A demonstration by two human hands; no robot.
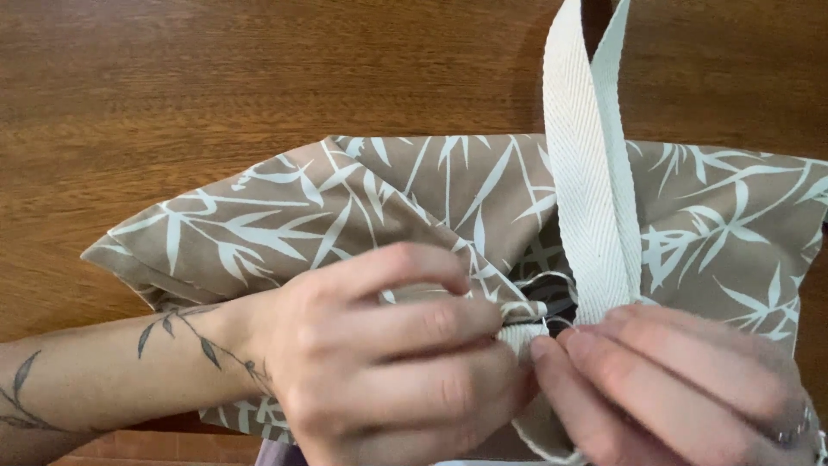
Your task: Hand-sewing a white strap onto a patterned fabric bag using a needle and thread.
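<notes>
beige leaf-print fabric bag (pixel 431 207) flat on brown wooden table (pixel 172 78). left hand (pixel 388 362) pinches bag edge beside cream woven strap (pixel 591 190); right hand (pixel 673 388) grips strap base. strap attachment looks unfinished, thread loose.

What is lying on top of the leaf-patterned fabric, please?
A white webbing strap runs down across the fabric, and both hands, left and right, pinch it at the lower edge. The strap's lower end is hidden beneath the fingers.

webbing strap (pixel 592 173) and right hand (pixel 681 388) run off-frame.
</notes>
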